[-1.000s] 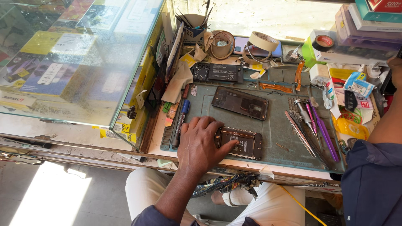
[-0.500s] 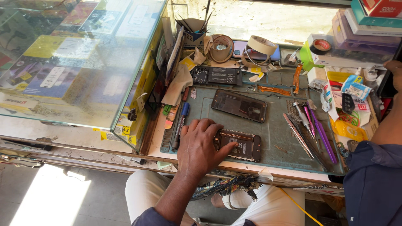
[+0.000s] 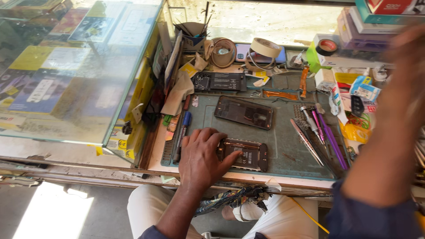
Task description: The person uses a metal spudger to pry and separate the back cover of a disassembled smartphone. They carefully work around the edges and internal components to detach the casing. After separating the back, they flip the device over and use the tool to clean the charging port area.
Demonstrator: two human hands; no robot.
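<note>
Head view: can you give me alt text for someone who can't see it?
A left hand presses on an opened phone on a green work mat; the right hand is raised and blurred. Another phone, tweezers and tape rolls lie nearby.

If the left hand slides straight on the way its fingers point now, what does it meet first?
The left hand points right across the opened phone it already rests on. Beyond that lies bare green mat, then probably the tweezers.

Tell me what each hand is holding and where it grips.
The left hand presses flat on the opened phone's left end, pinning it rather than gripping it. The right hand is raised and blurred; nothing discernible in it.
</note>
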